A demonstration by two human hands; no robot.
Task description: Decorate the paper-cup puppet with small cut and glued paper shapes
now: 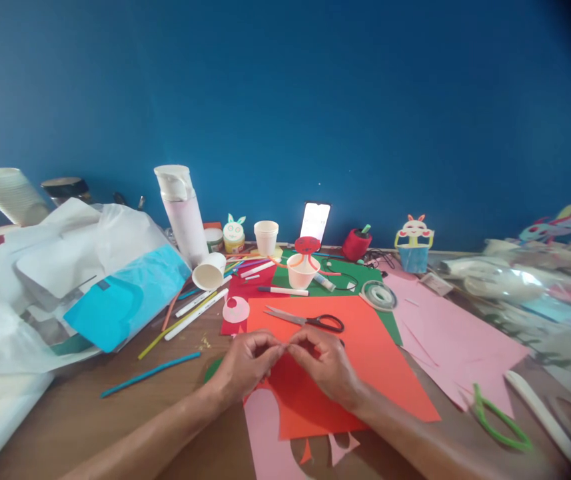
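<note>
Over an orange paper sheet [360, 373], my left hand [250, 363] and my right hand [326, 363] meet fingertip to fingertip. Both are closed in a pinch, and whatever lies between the fingers is too small to name. Just beyond them rest scissors [310, 319] with black handles, blades pointing left. Behind the scissors stands a white paper cup [302, 272] with a red paper face [307, 246] and red-orange strips rising from it. A pink paper circle [236, 309] with a red spot lies left of the scissors, and a capped marker [285, 291] lies in front of the cup.
A plastic bag [130, 230] with blue paper fills the left, near a white spray can [182, 217]. A tipped paper cup [209, 271] and a blue pipe cleaner [150, 375] lie closer. Rightward are a tape roll [378, 295], pink paper [455, 333] and a lit phone [315, 220] behind.
</note>
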